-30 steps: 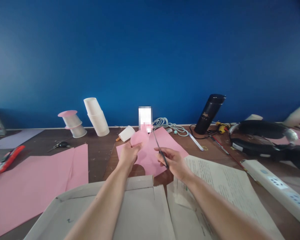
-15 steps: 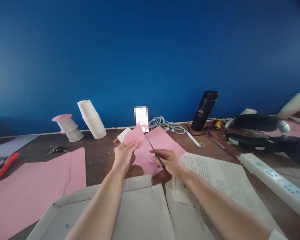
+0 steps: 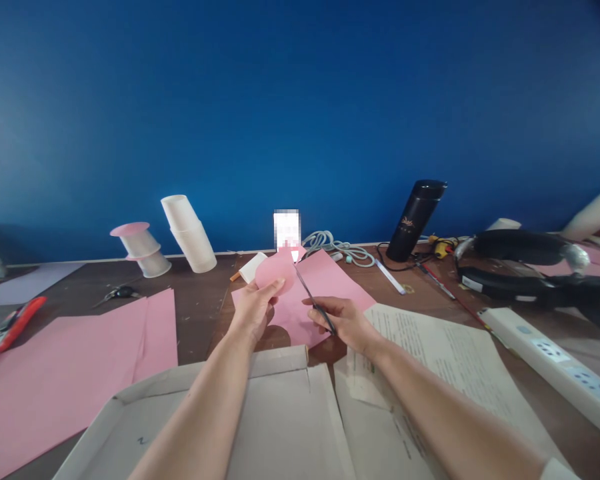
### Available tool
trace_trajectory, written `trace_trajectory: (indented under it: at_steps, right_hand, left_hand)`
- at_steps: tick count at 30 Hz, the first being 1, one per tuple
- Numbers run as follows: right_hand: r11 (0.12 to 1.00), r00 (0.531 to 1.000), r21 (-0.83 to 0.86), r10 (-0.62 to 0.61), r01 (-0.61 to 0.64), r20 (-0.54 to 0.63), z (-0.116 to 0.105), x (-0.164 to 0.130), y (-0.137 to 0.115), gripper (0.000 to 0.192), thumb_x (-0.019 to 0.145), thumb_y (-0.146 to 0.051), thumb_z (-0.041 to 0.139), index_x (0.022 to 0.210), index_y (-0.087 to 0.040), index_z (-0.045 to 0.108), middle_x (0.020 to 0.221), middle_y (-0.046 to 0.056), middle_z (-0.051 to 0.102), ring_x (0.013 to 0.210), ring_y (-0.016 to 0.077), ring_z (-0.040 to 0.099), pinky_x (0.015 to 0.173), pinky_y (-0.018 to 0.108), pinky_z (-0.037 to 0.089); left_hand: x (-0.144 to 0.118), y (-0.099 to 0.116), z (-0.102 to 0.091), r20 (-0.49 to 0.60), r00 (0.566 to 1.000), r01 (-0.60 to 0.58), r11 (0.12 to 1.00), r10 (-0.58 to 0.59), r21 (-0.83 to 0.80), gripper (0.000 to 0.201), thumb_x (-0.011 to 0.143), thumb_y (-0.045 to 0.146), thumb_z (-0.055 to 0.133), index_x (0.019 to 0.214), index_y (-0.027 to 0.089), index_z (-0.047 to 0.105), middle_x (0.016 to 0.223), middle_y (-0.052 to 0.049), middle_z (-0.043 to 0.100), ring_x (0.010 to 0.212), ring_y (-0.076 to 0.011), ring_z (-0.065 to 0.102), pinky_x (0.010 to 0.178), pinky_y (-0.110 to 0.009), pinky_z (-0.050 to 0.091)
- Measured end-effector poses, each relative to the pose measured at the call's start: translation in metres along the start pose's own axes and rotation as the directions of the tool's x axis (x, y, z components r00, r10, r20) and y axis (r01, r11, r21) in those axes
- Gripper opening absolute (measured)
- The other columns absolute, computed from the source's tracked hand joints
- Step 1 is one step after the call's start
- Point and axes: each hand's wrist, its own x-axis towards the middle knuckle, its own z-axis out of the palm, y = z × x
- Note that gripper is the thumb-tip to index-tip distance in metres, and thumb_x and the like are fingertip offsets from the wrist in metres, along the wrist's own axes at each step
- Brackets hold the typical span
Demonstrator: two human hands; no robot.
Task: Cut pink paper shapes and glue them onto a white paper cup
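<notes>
Pinched between the thumb and fingers of my left hand (image 3: 254,308) is a piece of pink paper (image 3: 271,272) with a rounded outline. My right hand (image 3: 343,323) grips a pair of scissors (image 3: 321,313) by its dark handles. The thin blades point up and away, their tips at the right edge of the held piece. How far apart the blades are I cannot tell. Below both hands, a larger pink sheet (image 3: 337,283) lies flat on the brown table (image 3: 200,320).
White paper cups (image 3: 189,233) and a pink-topped cup stack (image 3: 143,250) stand left. More pink sheets (image 3: 90,347) lie by a red-handled cutter (image 3: 23,323). A black bottle (image 3: 415,221), coiled cable (image 3: 350,253), headset (image 3: 520,267) and power strip (image 3: 550,367) are right. A cardboard box (image 3: 220,420) lies in front.
The view has shifted slightly. The held paper piece has turned a little in my left hand, and the scissors stay at its right edge.
</notes>
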Motion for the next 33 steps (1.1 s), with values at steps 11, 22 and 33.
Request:
trace_trajectory:
  at_steps: [11,22,33]
  right_hand:
    - [0.999,1.0,0.042,0.011,-0.011,0.004,-0.0012,-0.0017,-0.0064,0.046,0.071,-0.044,0.067,0.106,-0.013,0.067,0.066,0.001,0.058,0.058,0.0109,0.05,0.057,0.027,0.039]
    - [0.998,1.0,0.067,0.008,-0.007,-0.012,-0.0024,-0.0026,-0.0084,0.047,0.07,-0.045,0.068,0.105,-0.013,0.067,0.067,0.002,0.057,0.06,0.0117,0.05,0.059,0.028,0.039]
    - [0.997,1.0,0.078,-0.001,0.003,-0.017,-0.0014,-0.001,-0.0061,0.046,0.072,-0.045,0.067,0.105,-0.013,0.067,0.066,0.001,0.056,0.06,0.0109,0.05,0.059,0.027,0.04]
  left_hand:
    - [0.0006,-0.0045,0.0004,0.015,0.999,0.028,0.996,-0.03,0.081,0.038,0.057,0.036,0.078,0.087,0.015,0.067,0.075,-0.002,0.062,0.056,-0.0065,0.046,0.053,-0.02,0.035]
    - [-0.0015,-0.0056,0.0008,0.065,0.998,0.004,0.984,-0.016,0.179,0.035,0.06,0.039,0.076,0.087,0.018,0.068,0.082,-0.004,0.066,0.061,-0.01,0.052,0.061,-0.025,0.037]
    - [-0.0016,-0.0081,0.0034,0.084,0.996,0.015,0.986,-0.029,0.167,0.041,0.06,0.042,0.074,0.092,0.016,0.067,0.093,-0.009,0.067,0.076,-0.0159,0.056,0.068,-0.028,0.04]
